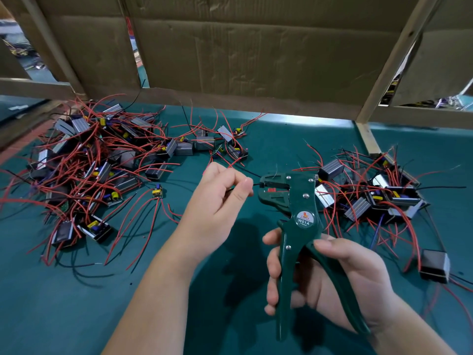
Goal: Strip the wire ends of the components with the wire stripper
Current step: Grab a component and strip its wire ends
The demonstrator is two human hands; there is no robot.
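1. Now mid-strip: pinching a black wire (pixel 256 185) with the left hand (pixel 222 198), just left of the wire stripper (pixel 294 221), end fed into its mouth.
2. Gripping both handles with the right hand (pixel 332 278); squeeze seemingly unfinished.
3. Left of the stripper, a large component pile (pixel 102 162) on the desk (pixel 76 316), likely waiting; right, a smaller pile (pixel 378 193), perhaps done.

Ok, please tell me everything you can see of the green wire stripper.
The wire stripper is dark green, metal-looking, with silver rivets, a red part inside its head and a round label reading W01A. It stands nearly upright above the teal table, head pointing left. The right hand grips its two handles. A thin black wire, pinched by the left hand, enters its jaws from the left.
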